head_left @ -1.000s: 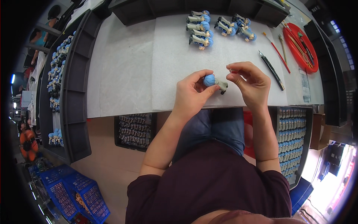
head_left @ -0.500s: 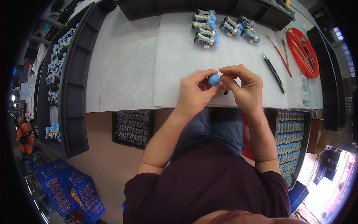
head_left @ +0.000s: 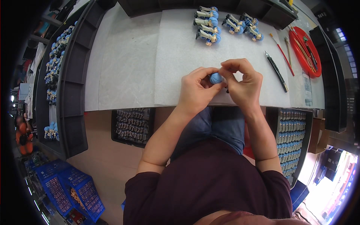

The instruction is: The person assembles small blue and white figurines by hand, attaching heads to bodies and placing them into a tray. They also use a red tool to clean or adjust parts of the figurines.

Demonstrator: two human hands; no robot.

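Observation:
Between my hands, over the front part of the white sheet (head_left: 176,60), is a small blue-haired figurine (head_left: 216,78). My left hand (head_left: 198,87) is closed round it, with the thumb and fingers about its head. The thumb and forefinger of my right hand (head_left: 243,82) pinch together at the figurine's right side; what lies between them, if anything, is hidden. A dark bit of the figurine shows just under the right fingers. Farther back on the sheet lie several similar figurines (head_left: 208,24), some in a column and others in a small group (head_left: 234,25) to the right.
A black pen-like tool (head_left: 276,71) and a red brush (head_left: 282,54) lie right of my hands, near a red oval tray (head_left: 300,45) of brushes. Dark trays stand left (head_left: 73,97) and behind (head_left: 157,4). Trays of figurines (head_left: 290,138) sit below the table edge.
My right thumb and forefinger have drawn together and shifted slightly up beside the figurine. The left hand keeps its hold. The whole view has shifted slightly.

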